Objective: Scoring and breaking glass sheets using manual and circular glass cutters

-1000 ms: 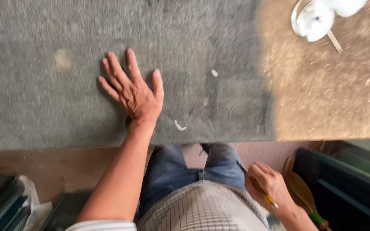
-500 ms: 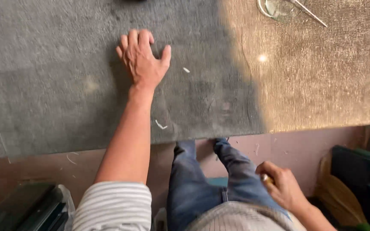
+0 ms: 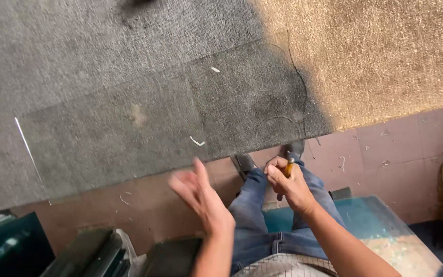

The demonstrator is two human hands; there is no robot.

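Note:
A clear glass sheet [image 3: 129,138] lies flat on a grey carpeted table [image 3: 78,46], its front edge reaching the table's edge. My left hand [image 3: 201,197] hovers in front of that edge, blurred, fingers apart, holding nothing. My right hand [image 3: 290,187] is closed around a slim tool with a yellow-orange handle [image 3: 288,166], held upright just below the table edge, over my jeans-clad legs. Small white chips [image 3: 197,141] lie on the glass.
The table's right part [image 3: 385,61] is sunlit and tan. Below is a pinkish tiled floor [image 3: 385,149] with small shards. A blue-green glass pane [image 3: 380,220] leans at lower right. Dark flat objects [image 3: 93,251] and a dark pane [image 3: 6,246] stand at lower left.
My left hand has come off the glass sheet and drawn back toward my body. My right hand has risen with the tool from beside my leg up to the table edge.

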